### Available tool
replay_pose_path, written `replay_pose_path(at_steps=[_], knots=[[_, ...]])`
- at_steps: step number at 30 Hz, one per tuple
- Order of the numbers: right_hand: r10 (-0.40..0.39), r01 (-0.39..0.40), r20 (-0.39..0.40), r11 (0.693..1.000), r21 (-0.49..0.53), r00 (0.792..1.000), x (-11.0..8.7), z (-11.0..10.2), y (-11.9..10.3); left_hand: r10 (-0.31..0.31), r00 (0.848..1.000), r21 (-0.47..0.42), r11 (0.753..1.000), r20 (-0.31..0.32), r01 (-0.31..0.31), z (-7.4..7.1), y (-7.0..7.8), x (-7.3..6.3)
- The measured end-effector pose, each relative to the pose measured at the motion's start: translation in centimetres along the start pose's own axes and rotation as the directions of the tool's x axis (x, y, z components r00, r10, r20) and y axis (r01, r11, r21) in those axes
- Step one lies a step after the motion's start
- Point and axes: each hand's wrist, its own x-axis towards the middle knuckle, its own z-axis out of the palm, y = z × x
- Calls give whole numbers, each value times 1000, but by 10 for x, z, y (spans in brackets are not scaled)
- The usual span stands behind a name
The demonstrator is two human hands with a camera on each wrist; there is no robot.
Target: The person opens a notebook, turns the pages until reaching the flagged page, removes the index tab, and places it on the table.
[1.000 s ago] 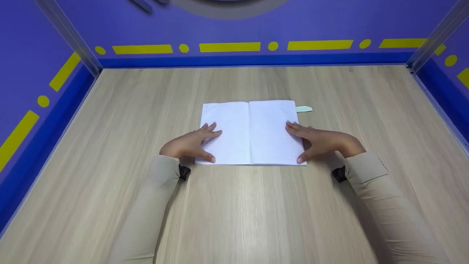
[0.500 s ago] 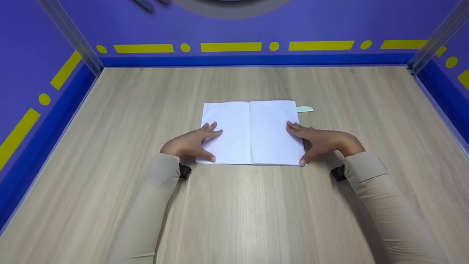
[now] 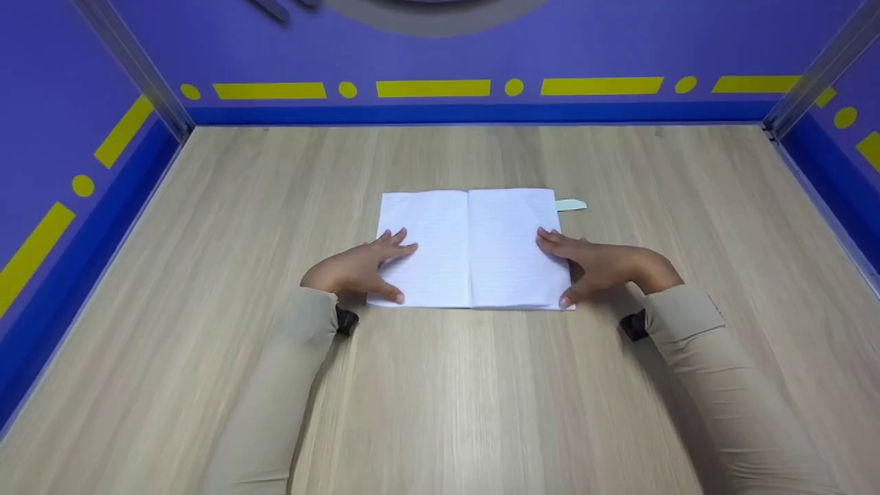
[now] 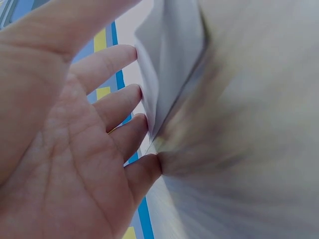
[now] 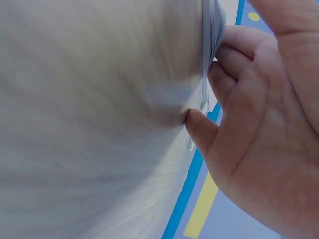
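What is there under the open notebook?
The open notebook lies on the wood-grain tabletop. A pale green strip sticks out at its right edge; its covered end and anything underneath cannot be seen.

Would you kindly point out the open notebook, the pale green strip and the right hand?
Open notebook (image 3: 469, 249), head view: centre fold.
Pale green strip (image 3: 571, 205), head view: middle of its visible part.
Right hand (image 3: 598, 265), head view: back of it.

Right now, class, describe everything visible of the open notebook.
The notebook lies open on the wood-grain table, its white, faintly ruled paper pages meeting at a central fold, no writing discernible. The left hand rests on the left page, the right hand on the right; a pale green strip juts past its right edge.
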Motion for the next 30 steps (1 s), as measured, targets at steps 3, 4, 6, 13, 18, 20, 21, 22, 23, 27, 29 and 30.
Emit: replay_pose_path(at_steps=[3,4,6,13,18,20,21,22,23,27,29,30], knots=[[-2,1,-7,1000,-3,1000,0,0,-1,8,1000,0,1000,-6,-8,0,-1,0],[1,-1,-8,1000,1,1000,0,0,-1,9,1000,-1,1000,-7,-9,0,-1,0],[3,-3,-11,1000,4,1000,-1,0,-2,11,1000,-3,1000,-8,-11,0,-1,1],[-2,2,-24,1000,0,1000,0,-1,-1,7,1000,-7,1000,-12,-8,0,-1,0],[-21,21,-25,1000,-6,999,2,-1,1,14,1000,-13,1000,-11,-14,0,-1,0],[-26,26,-26,1000,-13,999,2,-1,1,15,1000,-12,1000,-8,-15,-1,0,-1],[-26,25,-26,1000,-16,999,2,-1,2,13,1000,-12,1000,-7,-13,-1,0,-1],[-24,24,-26,1000,-17,999,2,-1,2,13,1000,-12,1000,-6,-13,-1,1,-1],[-23,22,-25,1000,-19,999,2,-1,2,10,1000,-15,1000,-4,-10,-1,2,-1],[-22,22,-27,1000,-18,999,2,1,4,-6,1000,-26,1000,-13,6,-2,4,-2],[-23,22,-28,1000,-18,999,2,2,4,-15,1000,-32,999,-27,14,-2,6,-3],[-24,23,-29,1000,-17,999,2,2,4,-15,999,-35,999,-38,14,-3,7,-3]])
